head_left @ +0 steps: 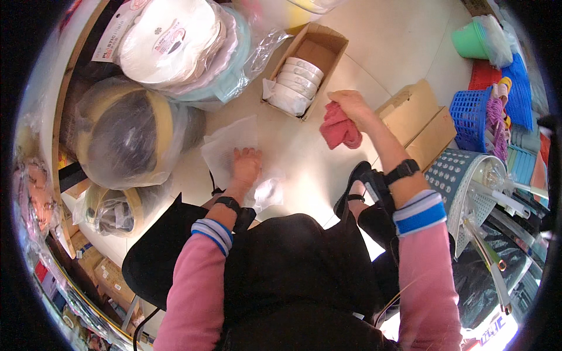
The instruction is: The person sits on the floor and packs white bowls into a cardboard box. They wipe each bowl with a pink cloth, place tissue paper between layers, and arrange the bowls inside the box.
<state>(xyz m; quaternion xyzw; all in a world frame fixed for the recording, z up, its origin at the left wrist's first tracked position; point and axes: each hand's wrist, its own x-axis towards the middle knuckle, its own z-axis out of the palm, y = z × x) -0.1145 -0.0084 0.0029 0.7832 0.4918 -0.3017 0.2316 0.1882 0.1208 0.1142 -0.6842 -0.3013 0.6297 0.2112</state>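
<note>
My right hand [351, 108] is closed around a crumpled red cloth [341, 130], held above the floor to the right of a long open cardboard box. My left hand [247, 167] has its fingers curled onto a thin translucent white wrapping sheet [231, 139], which spreads out past the fingertips and below the hand. A bright white patch [268, 193] shows through near the left wrist; its kind cannot be made out. Inside the open cardboard box [333, 42], white round dishes [298, 79] stand in a row, some in thin wrapping.
Bagged plates [170, 47] and plastic-wrapped round goods [126, 131] crowd the left side. Another cardboard box [413, 111] lies to the right. Beyond it stand a blue basket [468, 117], green cups [468, 41] and a grey perforated basket [451, 172]. My foot [354, 190] is between my arms.
</note>
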